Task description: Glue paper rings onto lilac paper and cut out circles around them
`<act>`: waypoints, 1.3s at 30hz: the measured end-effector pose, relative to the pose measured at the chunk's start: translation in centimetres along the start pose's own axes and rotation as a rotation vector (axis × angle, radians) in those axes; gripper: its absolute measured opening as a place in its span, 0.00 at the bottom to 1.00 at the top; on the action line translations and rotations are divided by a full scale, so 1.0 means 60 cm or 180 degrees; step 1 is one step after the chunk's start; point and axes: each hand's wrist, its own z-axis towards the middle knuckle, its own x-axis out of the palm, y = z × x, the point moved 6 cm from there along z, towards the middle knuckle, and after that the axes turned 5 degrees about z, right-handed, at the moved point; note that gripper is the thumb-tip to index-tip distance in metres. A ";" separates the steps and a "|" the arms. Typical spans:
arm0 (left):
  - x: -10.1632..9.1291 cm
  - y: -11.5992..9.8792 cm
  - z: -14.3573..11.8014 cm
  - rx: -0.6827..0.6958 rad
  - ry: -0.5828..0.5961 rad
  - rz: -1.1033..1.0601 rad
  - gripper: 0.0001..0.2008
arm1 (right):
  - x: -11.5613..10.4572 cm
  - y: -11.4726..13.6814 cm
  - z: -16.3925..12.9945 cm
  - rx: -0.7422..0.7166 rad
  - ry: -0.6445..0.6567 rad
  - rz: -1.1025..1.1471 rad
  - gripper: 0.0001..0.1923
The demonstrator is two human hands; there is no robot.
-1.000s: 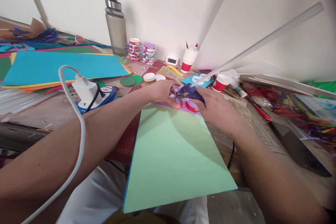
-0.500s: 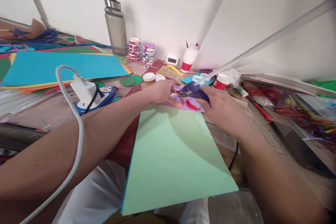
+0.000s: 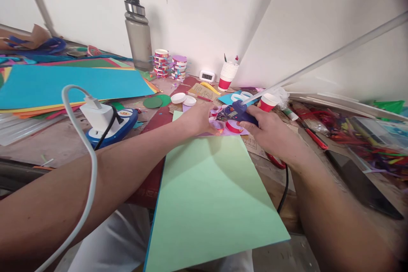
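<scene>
My right hand point(image 3: 274, 134) grips a blue glue gun point(image 3: 236, 112) with a long clear glue stick point(image 3: 321, 59) rising from its back to the upper right. The nozzle points left at small red and white paper rings point(image 3: 232, 126) lying on a purple paper piece point(image 3: 219, 129). My left hand point(image 3: 199, 119) rests on that purple piece, fingers holding one of the rings beside the nozzle. A large light green sheet point(image 3: 210, 195) lies in front of both hands, reaching toward my lap.
A white charger on a blue power strip point(image 3: 105, 121) with a white cable sits at the left. Coloured paper sheets point(image 3: 63, 83), a grey bottle point(image 3: 138, 34), stacked decorated rings point(image 3: 170, 66), paper cups point(image 3: 228, 74), a phone point(image 3: 360, 180) and craft sticks point(image 3: 366, 136) crowd the table.
The view shifted slightly, and both hands with the glue gun now sit a little farther from me. The glue gun tilted so its stick points lower to the right.
</scene>
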 end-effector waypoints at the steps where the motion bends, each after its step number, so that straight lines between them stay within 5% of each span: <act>1: 0.000 -0.001 0.000 0.0040 0.0004 -0.0039 0.35 | 0.001 0.000 0.001 -0.0035 0.0007 0.0053 0.14; 19: 0.003 0.003 -0.001 -0.0102 -0.0081 -0.0100 0.34 | 0.013 0.011 -0.006 -0.0300 -0.0023 -0.0396 0.10; 28: 0.002 0.005 0.001 -0.0109 -0.0024 0.0026 0.37 | 0.009 0.009 -0.011 -0.0048 0.0034 -0.0455 0.14; 35: -0.053 0.004 0.005 -0.0136 -0.0128 -0.0003 0.31 | 0.006 0.009 -0.006 0.0052 0.0034 -0.0088 0.13; 39: -0.103 -0.033 -0.004 0.0479 -0.0836 -0.0455 0.22 | 0.010 0.012 -0.006 -0.0052 0.0071 0.0084 0.12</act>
